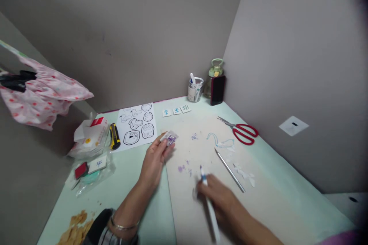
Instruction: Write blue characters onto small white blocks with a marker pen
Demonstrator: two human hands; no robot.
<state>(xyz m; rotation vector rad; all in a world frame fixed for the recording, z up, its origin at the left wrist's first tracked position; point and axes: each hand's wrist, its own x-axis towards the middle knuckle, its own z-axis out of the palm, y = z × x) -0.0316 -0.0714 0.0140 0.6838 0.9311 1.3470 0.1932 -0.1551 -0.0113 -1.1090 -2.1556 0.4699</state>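
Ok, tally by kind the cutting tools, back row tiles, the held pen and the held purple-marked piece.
Scissors: 1
Box cutter: 1
Craft knife: 1
Back row tiles: 3
Pen, right hand: 1
Purple-marked piece, left hand: 1
Total: 8

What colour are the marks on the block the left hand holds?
The marks are purple, in the head view.

Dim, flat lt; R hand (217, 194) blurry, top R prob. vignetted

White pen (212, 214) in the right fingers (211, 183)
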